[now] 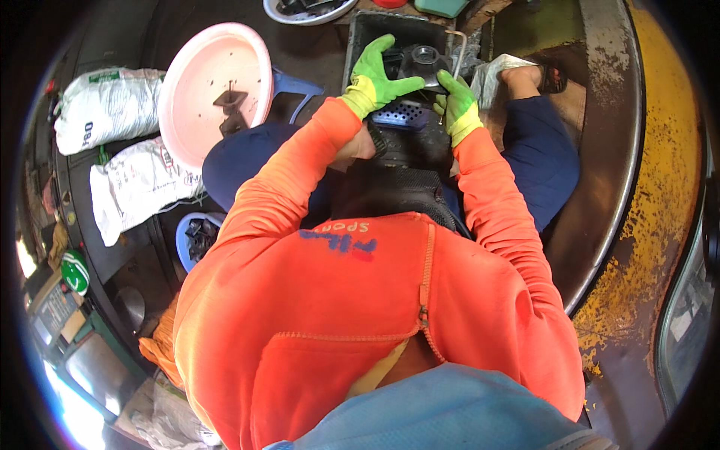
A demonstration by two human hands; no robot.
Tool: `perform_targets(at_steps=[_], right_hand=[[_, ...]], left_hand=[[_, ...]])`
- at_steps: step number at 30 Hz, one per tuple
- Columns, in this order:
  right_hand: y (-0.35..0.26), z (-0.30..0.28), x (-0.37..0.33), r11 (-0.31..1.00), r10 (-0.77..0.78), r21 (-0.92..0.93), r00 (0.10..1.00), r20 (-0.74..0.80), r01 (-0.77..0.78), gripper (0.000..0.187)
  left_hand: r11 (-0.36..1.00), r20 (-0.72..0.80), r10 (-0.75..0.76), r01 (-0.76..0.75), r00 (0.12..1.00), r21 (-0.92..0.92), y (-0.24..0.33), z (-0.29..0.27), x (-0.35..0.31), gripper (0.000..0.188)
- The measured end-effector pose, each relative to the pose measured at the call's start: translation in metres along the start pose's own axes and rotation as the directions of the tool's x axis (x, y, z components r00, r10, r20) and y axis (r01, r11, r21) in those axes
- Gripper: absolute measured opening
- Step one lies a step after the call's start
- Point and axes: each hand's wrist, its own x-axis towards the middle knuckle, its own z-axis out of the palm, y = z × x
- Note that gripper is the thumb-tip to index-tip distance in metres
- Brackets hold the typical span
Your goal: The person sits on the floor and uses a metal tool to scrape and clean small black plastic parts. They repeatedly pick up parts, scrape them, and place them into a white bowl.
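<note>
A dark grey moulded part [424, 61] with a raised round ring sits in front of me, over a black rectangular tray [363, 27]. My left hand [375, 77], in a green and yellow glove, is beside its left side, thumb stretched toward the part and forefinger spread wide. At its lower right corner my right hand [458, 107], gloved alike, has the thumb on the part and the other fingers curled, partly hidden. Just below the part lies a dark blue perforated piece [400, 118]. A thin bent rod [459, 46] rises beside the tray.
On the left a pink basin [174, 97] holds a few dark pieces, next to a blue plastic stool [298, 85]. White sacks [112, 105] lie farther left. A blue bowl [182, 244] holds black scraps. Worn yellow metal [637, 255] borders the right.
</note>
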Motion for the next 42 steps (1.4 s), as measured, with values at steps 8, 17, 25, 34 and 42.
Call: perform_targets(at_steps=[8,17,25,34,42], right_hand=[[0.048,0.002,0.002,0.608,-0.334,-0.736,0.937,0.101,0.296,0.037],[0.064,0.02,-0.013,0.207,-0.152,-0.891,0.913,0.38,0.405,0.035],[0.021,0.035,-0.063,0.203,-0.74,-0.38,0.396,0.543,0.902,0.016],[0.039,0.036,-0.031,0.286,-0.483,-0.656,0.696,0.531,0.699,0.025],[-0.002,0.027,-0.091,0.67,-0.463,-0.481,0.825,0.324,0.565,0.021]], left_hand=[[0.992,-0.001,0.036,-0.035,0.999,0.123,-0.09,-0.012,-0.017,0.066],[0.968,0.071,-0.158,0.141,0.985,0.207,-0.126,-0.001,-0.047,0.074],[0.982,0.018,-0.15,0.147,0.989,0.121,-0.136,0.004,-0.054,0.072],[0.984,-0.002,-0.156,0.156,0.988,0.089,-0.133,0.006,-0.06,0.069],[0.968,0.005,-0.242,0.242,0.97,0.066,-0.078,-0.027,-0.012,0.047]])
